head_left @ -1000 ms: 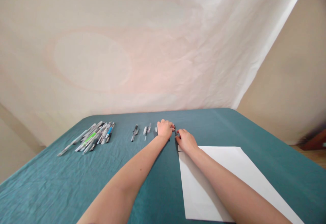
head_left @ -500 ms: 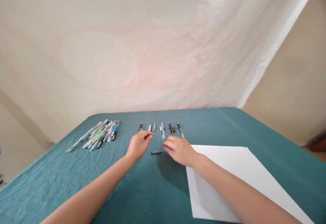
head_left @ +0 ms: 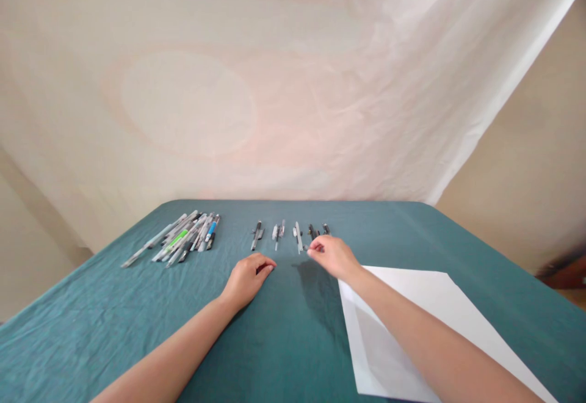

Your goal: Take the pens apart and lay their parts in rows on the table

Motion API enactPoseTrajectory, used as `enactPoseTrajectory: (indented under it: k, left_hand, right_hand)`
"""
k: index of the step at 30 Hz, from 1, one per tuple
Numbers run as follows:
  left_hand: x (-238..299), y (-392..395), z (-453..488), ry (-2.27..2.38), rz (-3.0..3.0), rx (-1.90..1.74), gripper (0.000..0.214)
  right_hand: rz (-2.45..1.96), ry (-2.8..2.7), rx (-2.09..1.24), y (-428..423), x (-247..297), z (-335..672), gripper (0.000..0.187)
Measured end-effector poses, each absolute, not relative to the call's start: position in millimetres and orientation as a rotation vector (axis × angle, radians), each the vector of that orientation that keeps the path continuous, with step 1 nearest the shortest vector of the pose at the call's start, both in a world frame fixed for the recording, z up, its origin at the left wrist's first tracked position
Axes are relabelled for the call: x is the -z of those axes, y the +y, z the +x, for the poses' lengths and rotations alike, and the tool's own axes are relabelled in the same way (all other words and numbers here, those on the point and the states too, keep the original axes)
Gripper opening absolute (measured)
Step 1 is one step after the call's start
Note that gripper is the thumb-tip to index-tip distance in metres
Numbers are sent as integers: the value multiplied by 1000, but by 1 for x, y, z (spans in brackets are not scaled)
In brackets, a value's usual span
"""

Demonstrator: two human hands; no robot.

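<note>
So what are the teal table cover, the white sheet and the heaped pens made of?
Table cover: probably fabric, matte; soft wrinkles show toward the left.
White sheet: likely paper or thin card, smooth and matte, thin and flat with crisp edges.
Heaped pens: apparently mostly plastic, some looking translucent and slightly shiny; they are too small here to rule out metal parts.

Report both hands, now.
Left hand: curled, open or shut unclear; nothing visible in its grip.
Right hand: closed in a pinch near the pens; whether anything is held can't be told.
</note>
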State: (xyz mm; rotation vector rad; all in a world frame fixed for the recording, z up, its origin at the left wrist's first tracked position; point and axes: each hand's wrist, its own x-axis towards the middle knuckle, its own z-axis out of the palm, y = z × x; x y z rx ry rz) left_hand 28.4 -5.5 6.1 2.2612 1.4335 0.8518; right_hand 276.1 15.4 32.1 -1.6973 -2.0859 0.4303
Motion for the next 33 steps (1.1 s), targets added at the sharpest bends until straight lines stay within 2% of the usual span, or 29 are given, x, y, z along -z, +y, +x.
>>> enactPoseTrajectory:
  k: [5,12,18,25,30,33]
  left_hand:
    - [-7,-8,28,1443,2227,-846,23]
    - [-8,-10,26,1419,2237,-866,22]
    - [-7,-11,26,1414,2253,-863,20]
    - [-3,-11,25,1407,2292,-842,20]
    - [-2,-11,26,1480,2314,-844,21]
    - [-15,-1,4,1687,2360,-903,23]
  right_hand:
    - [-2007,-1867,-378,65,-31,327,33]
    - [-2221,-1694,-213,82,-4,337,34]
    - [-2221,-1729,-170,83,2,333,36]
    - [-2031,-1847,-71,52,-23,333,26]
    - [-1544,-2052,-78,0,-18,308,24]
    - [-1362,-2031,-39,-19,-4,300,25]
